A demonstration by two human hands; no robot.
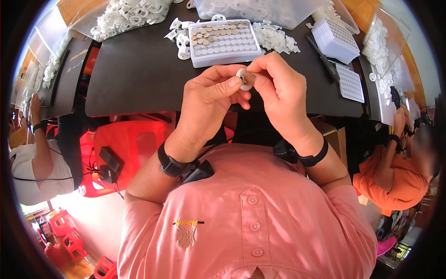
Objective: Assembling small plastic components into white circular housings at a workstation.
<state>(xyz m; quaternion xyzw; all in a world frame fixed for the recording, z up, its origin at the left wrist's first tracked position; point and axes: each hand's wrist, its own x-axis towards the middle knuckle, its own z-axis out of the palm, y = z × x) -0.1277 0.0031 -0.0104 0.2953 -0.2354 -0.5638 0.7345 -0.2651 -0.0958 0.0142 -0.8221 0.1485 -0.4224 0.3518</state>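
In front of my chest, just over the table's near edge, my left hand (202,100) pinches a small round white plastic piece (241,73) between thumb and forefinger. My right hand (285,90) meets it from the other side, thumb and forefinger closed at the piece's edge. Whether those fingertips grip the same piece or some tiny part against it is hidden. Beyond my hands stands a white compartment tray (227,61) on a stack. Tan discs (203,37) fill its back and left slots; pale round pieces lie in the others.
Loose white plastic parts (278,38) flank the tray, with bins of them (134,16) behind. Stacked white trays (335,39), a black bar-shaped tool (324,58) and a single tray (350,83) are right. A red chair (130,144) stands left. Other people work at both sides.
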